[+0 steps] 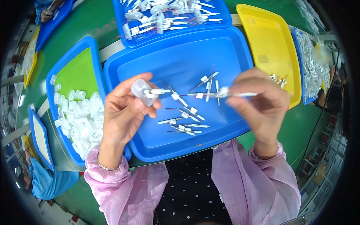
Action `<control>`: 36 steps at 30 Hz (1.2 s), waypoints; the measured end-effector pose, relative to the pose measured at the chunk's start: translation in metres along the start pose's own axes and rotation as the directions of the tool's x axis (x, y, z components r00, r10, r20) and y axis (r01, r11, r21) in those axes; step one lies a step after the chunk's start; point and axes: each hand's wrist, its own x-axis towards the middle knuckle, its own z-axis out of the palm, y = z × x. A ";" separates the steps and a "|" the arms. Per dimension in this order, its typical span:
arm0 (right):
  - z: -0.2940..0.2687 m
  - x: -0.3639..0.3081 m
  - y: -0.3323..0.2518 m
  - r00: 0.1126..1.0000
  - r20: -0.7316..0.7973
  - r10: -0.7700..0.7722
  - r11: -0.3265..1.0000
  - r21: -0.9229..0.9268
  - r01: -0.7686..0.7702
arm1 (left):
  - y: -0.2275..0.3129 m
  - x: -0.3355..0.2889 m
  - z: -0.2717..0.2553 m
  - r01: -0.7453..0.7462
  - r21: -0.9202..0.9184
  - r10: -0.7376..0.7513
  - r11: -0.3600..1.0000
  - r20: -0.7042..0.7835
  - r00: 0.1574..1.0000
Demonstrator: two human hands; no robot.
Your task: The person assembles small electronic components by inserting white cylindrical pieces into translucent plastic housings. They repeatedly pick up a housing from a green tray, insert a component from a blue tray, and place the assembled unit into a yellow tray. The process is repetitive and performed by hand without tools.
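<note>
Over the left side of a large blue tray (176, 152), my left hand (122, 114) is closed on a small translucent plastic housing (138, 87). A slim white wired part (160, 91) sticks out of the housing toward the right. At the tray's right side, my right hand (264, 103) pinches another slim white part (245, 94) between thumb and fingers, held roughly level; motion blurs it. Between and below my hands, several white wired parts (193, 110) with thin dark and red leads lie scattered on the tray bottom.
To the left stands a blue bin with a green bottom (77, 67), holding many clear housings (80, 116). Behind is a blue tray of assembled pieces (159, 18). At right are a yellow tray (262, 37) and a bin of white parts (311, 67). Another person's blue sleeve (52, 180) shows far left.
</note>
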 end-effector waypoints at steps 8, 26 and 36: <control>0.045 0.010 0.005 0.996 0.054 0.066 0.959 0.272 -0.078 | 0.004 -0.005 0.006 0.041 0.045 -0.039 0.998 -0.041 0.998; 0.045 0.010 -0.008 0.972 0.096 -0.216 0.961 -0.152 0.229 | 0.006 -0.005 0.004 -0.013 0.040 0.013 0.999 -0.005 1.000; 0.044 0.009 -0.006 0.965 0.078 -0.252 0.955 -0.139 0.260 | 0.006 -0.005 0.003 -0.047 0.066 0.046 0.997 0.010 0.999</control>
